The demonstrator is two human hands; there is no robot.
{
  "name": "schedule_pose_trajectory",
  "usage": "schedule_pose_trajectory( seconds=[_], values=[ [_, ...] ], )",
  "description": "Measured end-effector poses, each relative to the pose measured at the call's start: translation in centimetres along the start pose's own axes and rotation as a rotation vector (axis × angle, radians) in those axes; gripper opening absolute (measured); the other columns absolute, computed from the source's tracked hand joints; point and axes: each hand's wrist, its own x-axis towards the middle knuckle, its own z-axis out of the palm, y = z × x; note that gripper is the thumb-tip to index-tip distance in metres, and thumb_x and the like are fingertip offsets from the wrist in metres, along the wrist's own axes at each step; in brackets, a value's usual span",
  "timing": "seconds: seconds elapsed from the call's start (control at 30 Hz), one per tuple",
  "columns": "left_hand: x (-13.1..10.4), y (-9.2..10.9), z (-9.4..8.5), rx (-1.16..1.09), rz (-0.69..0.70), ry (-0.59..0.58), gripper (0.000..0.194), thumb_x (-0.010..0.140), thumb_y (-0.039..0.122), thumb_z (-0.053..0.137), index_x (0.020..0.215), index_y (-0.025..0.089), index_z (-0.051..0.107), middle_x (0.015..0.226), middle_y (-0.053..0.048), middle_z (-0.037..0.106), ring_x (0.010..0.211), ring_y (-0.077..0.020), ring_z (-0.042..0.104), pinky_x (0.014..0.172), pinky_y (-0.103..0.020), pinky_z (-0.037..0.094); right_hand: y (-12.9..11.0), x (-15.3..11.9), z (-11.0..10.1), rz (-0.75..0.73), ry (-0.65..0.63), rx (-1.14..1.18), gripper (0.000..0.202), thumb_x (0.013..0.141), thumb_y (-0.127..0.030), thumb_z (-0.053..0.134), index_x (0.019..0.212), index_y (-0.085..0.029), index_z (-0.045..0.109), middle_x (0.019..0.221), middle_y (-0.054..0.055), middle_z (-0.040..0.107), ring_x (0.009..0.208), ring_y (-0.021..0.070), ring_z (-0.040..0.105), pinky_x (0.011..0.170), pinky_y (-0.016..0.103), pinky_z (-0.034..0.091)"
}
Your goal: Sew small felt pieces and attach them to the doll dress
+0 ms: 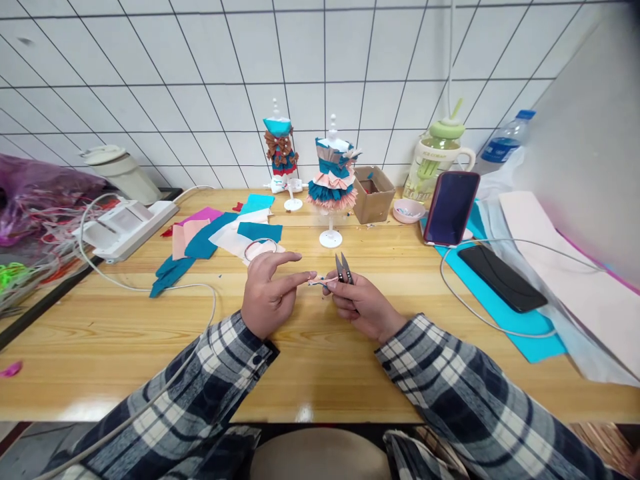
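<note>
My right hand (367, 308) is closed around small dark-handled scissors (342, 268), blades pointing up and slightly apart. Its thumb and finger also pinch a small pink-and-blue scrap of crepe paper (320, 282). From the other side comes my left hand (270, 290), with two fingers stretched out and apart. One fingertip is at the left end of the scrap; the other fingers curl under, partly hidden. Straight ahead stands a small dress form (332, 177) in a ruffled blue and pink paper dress. Behind it on the left is a second dress form (281, 150) in turquoise, brown and red.
Left lie crepe paper pieces (207, 237) and a white power strip (130, 230). A cardboard box (374, 195), pink bowl (409, 211), drink jug (434, 160), propped phone (450, 208) and flat black phone (503, 279) stand or lie right. A cable (214, 307) crosses near my left sleeve.
</note>
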Motion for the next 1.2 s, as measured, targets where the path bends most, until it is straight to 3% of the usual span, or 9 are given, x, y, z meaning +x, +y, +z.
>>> schedule_pose_trajectory(
  seconds=[0.13,0.23,0.37,0.47,0.67,0.87,1.0,1.2],
  values=[
    [0.0,0.5,-0.2,-0.006,-0.129,0.063,0.02,0.078,0.013,0.055,0.083,0.026,0.069,0.112,-0.005,0.06,0.107,-0.0233,0.052,0.1,-0.044,0.034,0.2,0.1,0.0,-0.037,0.023,-0.094,0.028,0.069,-0.032,0.07,0.087,-0.018,0.054,0.071,-0.004,0.059,0.04,0.0008,0.02,0.037,0.017,0.01],
    [0.3,0.4,-0.3,-0.166,-0.302,0.08,0.012,0.083,0.022,0.053,0.089,0.021,0.063,0.103,-0.007,0.061,0.102,-0.0223,0.054,0.096,-0.04,0.039,0.5,0.3,-0.2,-0.09,0.066,-0.292,0.025,0.071,-0.034,0.067,0.087,-0.018,0.055,0.07,-0.003,0.059,0.042,0.0028,0.027,0.039,0.019,0.017],
    [0.7,0.1,-0.1,-0.469,-0.399,-0.235,0.031,0.091,0.035,0.04,0.084,0.016,0.063,0.087,-0.008,0.063,0.089,-0.0204,0.058,0.085,-0.033,0.044,0.9,0.5,-0.2,-0.278,0.087,-0.685,0.016,0.073,-0.03,0.063,0.082,-0.017,0.059,0.069,-0.002,0.058,0.056,0.0087,0.044,0.053,0.022,0.034],
    [0.9,0.2,0.3,-0.503,-0.418,-0.416,0.032,0.087,0.041,0.047,0.077,0.016,0.064,0.082,-0.007,0.064,0.083,-0.0197,0.058,0.081,-0.031,0.044,1.0,0.5,-0.2,-0.371,0.128,-0.833,0.014,0.076,-0.029,0.06,0.085,-0.018,0.06,0.076,-0.001,0.059,0.063,0.0105,0.047,0.06,0.024,0.037],
    [0.8,0.8,0.7,-0.458,-0.459,-0.451,0.019,0.081,0.034,0.057,0.082,0.017,0.064,0.086,-0.006,0.065,0.085,-0.0198,0.059,0.083,-0.031,0.044,1.0,0.3,-0.2,-0.374,0.13,-0.887,0.014,0.077,-0.029,0.057,0.087,-0.019,0.06,0.075,-0.002,0.058,0.058,0.0098,0.044,0.056,0.023,0.036],
    [0.9,0.9,0.6,-0.396,-0.459,-0.42,0.014,0.079,0.03,0.057,0.076,0.018,0.062,0.082,-0.004,0.065,0.083,-0.0197,0.059,0.081,-0.032,0.044,0.8,0.3,-0.2,-0.363,0.083,-0.691,0.028,0.075,-0.026,0.057,0.103,-0.019,0.058,0.096,0.003,0.062,0.091,0.0165,0.057,0.08,0.029,0.043],
    [0.8,0.9,0.7,-0.369,-0.425,-0.399,0.012,0.079,0.029,0.057,0.075,0.018,0.061,0.08,-0.004,0.064,0.082,-0.0192,0.058,0.08,-0.032,0.043,0.9,0.5,-0.2,-0.276,0.118,-0.731,0.032,0.069,-0.039,0.068,0.09,-0.017,0.06,0.084,0.002,0.062,0.077,0.0148,0.055,0.068,0.027,0.043],
    [0.9,1.0,0.7,-0.355,-0.399,-0.385,0.012,0.08,0.029,0.058,0.075,0.018,0.061,0.081,-0.004,0.064,0.081,-0.0187,0.058,0.079,-0.031,0.043,0.6,0.7,-0.4,-0.191,0.143,-0.654,0.024,0.071,-0.038,0.065,0.077,-0.016,0.061,0.064,-0.003,0.053,0.057,0.0087,0.045,0.053,0.022,0.035]
  ],
)
